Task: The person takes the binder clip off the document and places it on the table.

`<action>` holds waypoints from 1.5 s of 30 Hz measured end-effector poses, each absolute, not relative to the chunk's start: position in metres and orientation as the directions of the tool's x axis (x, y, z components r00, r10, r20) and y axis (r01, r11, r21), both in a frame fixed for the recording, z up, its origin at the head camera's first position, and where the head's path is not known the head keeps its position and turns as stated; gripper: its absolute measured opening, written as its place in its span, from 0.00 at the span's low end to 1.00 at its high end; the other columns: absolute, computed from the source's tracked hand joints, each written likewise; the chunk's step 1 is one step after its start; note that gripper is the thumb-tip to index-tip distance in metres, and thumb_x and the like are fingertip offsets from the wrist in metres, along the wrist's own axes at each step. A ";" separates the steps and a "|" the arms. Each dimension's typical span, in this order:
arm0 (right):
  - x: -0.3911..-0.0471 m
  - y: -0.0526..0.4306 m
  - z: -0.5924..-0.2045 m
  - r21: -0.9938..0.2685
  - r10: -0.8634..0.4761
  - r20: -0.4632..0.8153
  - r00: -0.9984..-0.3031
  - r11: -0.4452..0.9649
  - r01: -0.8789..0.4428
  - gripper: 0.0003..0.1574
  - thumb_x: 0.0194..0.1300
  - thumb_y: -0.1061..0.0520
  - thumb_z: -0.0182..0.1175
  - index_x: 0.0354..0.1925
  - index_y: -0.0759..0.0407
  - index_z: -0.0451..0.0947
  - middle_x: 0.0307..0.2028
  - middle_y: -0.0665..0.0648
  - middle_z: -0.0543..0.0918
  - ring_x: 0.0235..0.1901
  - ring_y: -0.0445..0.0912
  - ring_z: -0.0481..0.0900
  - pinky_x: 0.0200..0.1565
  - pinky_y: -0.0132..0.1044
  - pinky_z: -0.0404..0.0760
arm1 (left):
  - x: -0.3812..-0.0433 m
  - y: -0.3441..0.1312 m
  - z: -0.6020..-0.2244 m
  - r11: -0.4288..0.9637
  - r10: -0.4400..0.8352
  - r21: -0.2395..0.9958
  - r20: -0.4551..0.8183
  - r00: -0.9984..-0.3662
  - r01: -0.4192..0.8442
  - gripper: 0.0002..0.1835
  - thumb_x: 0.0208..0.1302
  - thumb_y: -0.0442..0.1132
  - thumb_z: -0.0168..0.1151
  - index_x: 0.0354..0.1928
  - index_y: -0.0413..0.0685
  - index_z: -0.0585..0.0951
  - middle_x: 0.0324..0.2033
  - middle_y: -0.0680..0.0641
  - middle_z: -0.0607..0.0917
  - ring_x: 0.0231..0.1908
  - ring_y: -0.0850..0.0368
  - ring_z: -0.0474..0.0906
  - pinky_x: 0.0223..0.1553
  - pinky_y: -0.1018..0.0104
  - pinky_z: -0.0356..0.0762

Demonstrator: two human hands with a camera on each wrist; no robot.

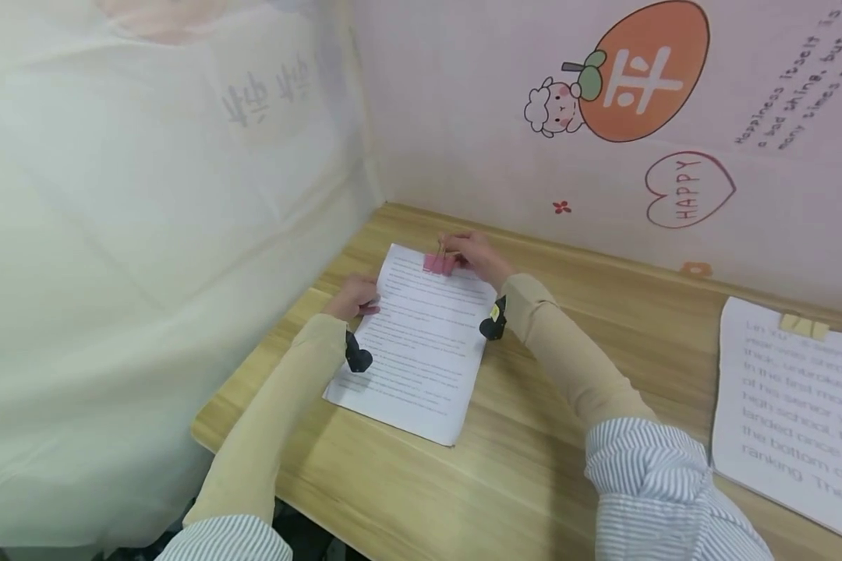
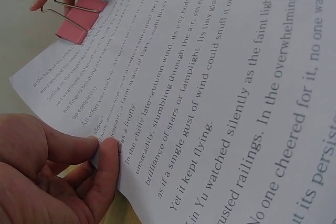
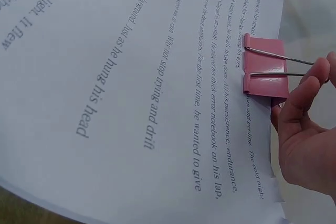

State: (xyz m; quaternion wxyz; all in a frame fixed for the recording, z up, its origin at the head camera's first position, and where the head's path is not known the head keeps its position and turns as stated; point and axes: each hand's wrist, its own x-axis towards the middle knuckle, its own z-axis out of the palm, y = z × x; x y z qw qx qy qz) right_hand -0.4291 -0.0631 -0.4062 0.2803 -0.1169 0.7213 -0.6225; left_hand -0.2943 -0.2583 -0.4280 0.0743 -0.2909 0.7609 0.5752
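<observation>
A stack of printed paper sheets [image 1: 421,351] lies at a slant on the table, with a pink binder clip [image 1: 438,263] on its top edge. My right hand [image 1: 479,255] holds the clip by its wire handle [image 3: 294,60], fingertips at the far end of the wire. The clip's pink body [image 2: 81,18] sits over the paper's edge in both wrist views. My left hand [image 1: 358,296] pinches the left edge of the sheets between thumb [image 2: 68,140] and fingers. Part of the right hand's fingers is hidden behind the clip.
At the right lies another printed stack [image 1: 786,421] with a yellowish clip [image 1: 804,326] on its top edge. The wooden table [image 1: 533,483] meets a printed wall covering [image 1: 477,125] at the back. A pale curtain [image 1: 112,273] hangs along the left side.
</observation>
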 end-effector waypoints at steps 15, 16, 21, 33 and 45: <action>-0.433 -0.063 -0.406 -0.953 -0.527 -0.301 -0.795 0.199 0.229 0.16 0.69 0.53 0.53 0.44 0.67 0.73 0.30 0.54 0.75 0.29 0.44 0.74 0.41 0.32 0.77 | -0.299 -0.258 -0.428 0.207 -0.366 0.798 -0.473 -0.802 -0.565 0.22 0.61 0.26 0.48 0.59 0.35 0.72 0.41 0.41 0.73 0.32 0.55 0.71 0.25 0.76 0.74; -0.433 -0.062 -0.406 -0.956 -0.533 -0.292 -0.795 0.195 0.220 0.17 0.69 0.54 0.53 0.44 0.69 0.73 0.28 0.54 0.76 0.28 0.44 0.75 0.39 0.32 0.77 | -0.299 -0.258 -0.428 0.210 -0.364 0.800 -0.471 -0.804 -0.563 0.22 0.61 0.26 0.47 0.59 0.35 0.72 0.41 0.41 0.73 0.32 0.55 0.71 0.25 0.77 0.74; -0.438 -0.053 -0.402 -0.969 -0.514 -0.246 -0.822 0.143 0.201 0.21 0.70 0.57 0.51 0.52 0.75 0.71 0.24 0.53 0.77 0.24 0.43 0.75 0.31 0.30 0.77 | -0.300 -0.255 -0.430 0.203 -0.368 0.810 -0.458 -0.810 -0.550 0.23 0.60 0.24 0.47 0.59 0.34 0.72 0.41 0.41 0.74 0.33 0.55 0.72 0.24 0.78 0.73; -0.464 0.033 -0.387 -0.968 -0.408 -0.238 -0.881 0.028 0.249 0.10 0.70 0.55 0.52 0.32 0.55 0.76 0.27 0.49 0.78 0.28 0.39 0.73 0.31 0.26 0.75 | -0.299 -0.259 -0.433 0.197 -0.348 0.824 -0.448 -0.823 -0.532 0.24 0.58 0.24 0.45 0.58 0.33 0.70 0.34 0.46 0.68 0.26 0.61 0.67 0.25 0.79 0.73; -0.466 0.146 -0.396 -0.928 -0.318 -0.300 -0.899 0.316 0.198 0.20 0.70 0.46 0.50 0.45 0.62 0.70 0.31 0.46 0.76 0.35 0.38 0.73 0.38 0.27 0.76 | -0.296 -0.254 -0.428 0.217 -0.366 0.819 -0.436 -0.822 -0.531 0.20 0.56 0.23 0.44 0.53 0.32 0.71 0.32 0.46 0.67 0.22 0.62 0.66 0.24 0.79 0.73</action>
